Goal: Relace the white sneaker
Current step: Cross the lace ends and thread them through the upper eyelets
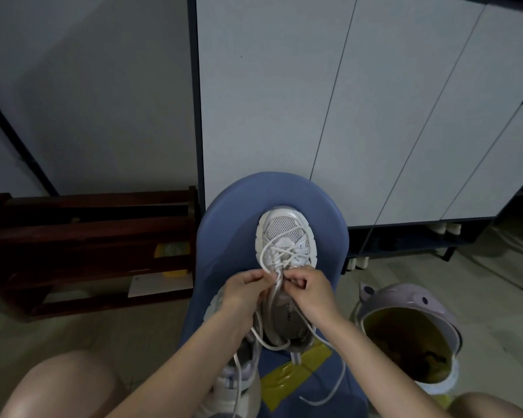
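A white sneaker [286,233] lies on a blue padded stool [224,221], toe pointing away from me. Its white lace [272,251] crosses loosely over the upper eyelets, and loose ends trail down past the heel toward me. My left hand [243,289] pinches the lace at the middle of the tongue. Just to its right, my right hand [310,286] pinches the lace too, fingers curled. The two hands almost touch. A second white sneaker [239,384] lies lower left on the stool, partly hidden under my left forearm.
A dark wooden rack [88,245] stands at the left on the floor. A lilac bin with a frog-like face [405,330] sits at the right, open. White cabinet doors [344,116] rise behind the stool. Yellow tape [296,372] patches the stool. My knees frame the bottom corners.
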